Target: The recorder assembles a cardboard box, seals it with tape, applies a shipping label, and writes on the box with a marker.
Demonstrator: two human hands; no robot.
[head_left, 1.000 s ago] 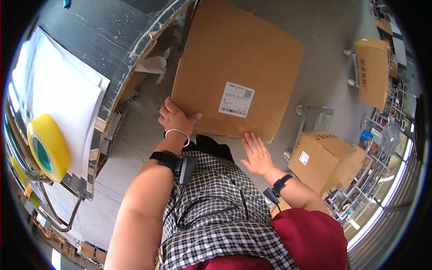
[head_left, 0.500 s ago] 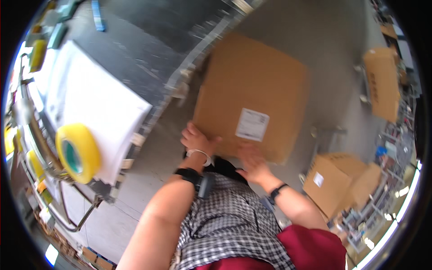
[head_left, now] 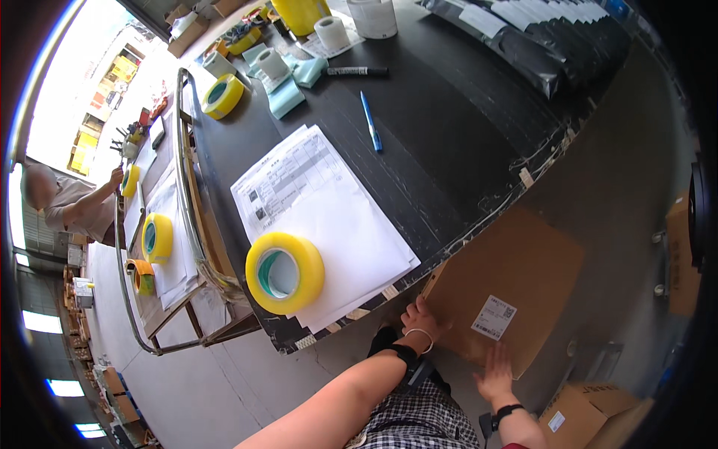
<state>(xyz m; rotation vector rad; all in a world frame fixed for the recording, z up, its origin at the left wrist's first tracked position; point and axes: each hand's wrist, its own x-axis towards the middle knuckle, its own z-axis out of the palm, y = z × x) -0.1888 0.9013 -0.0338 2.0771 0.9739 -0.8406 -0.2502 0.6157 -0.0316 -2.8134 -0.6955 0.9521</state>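
A yellow tape roll (head_left: 285,272) lies on white sheets (head_left: 323,217) at the black bench's (head_left: 464,135) near edge. Farther back lie a blue pen (head_left: 371,121), a black marker (head_left: 357,72) and another tape roll (head_left: 223,96).

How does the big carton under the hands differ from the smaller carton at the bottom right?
The big carton is far larger than the smaller carton. The left hand and right hand rest on the big carton; nobody touches the smaller one. The big carton sits partly under the black table edge, whereas the smaller carton stands out on the open floor. Both are plain brown cardboard with a white label.
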